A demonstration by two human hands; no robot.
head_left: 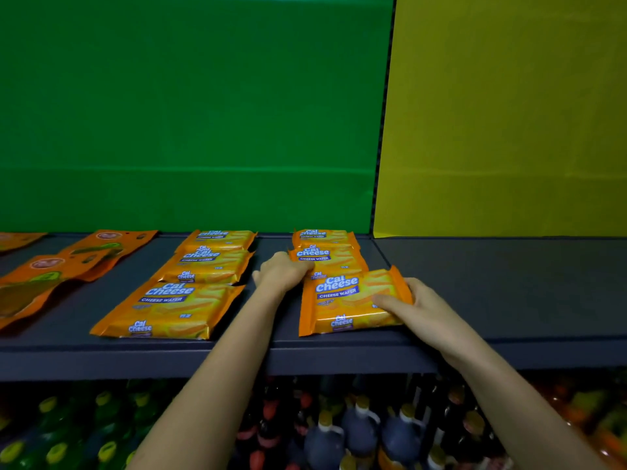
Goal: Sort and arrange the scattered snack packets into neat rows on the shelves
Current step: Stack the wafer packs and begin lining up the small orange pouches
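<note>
Orange Cal Cheese wafer packets lie flat on a dark grey shelf (509,286). One column of three packets (190,286) runs front to back at centre left. A second column stands to its right, with two packets (327,254) at the back. The front packet (349,303) of that column lies slightly skewed. My right hand (420,310) grips its right edge, thumb on top. My left hand (283,271) rests curled against the left edge of the middle packet in the same column.
Orange pouches with green pictures (68,266) lie at the shelf's left. A green back panel (190,113) and a yellow one (509,113) rise behind. The lower shelf holds several bottles (359,432), dark and green.
</note>
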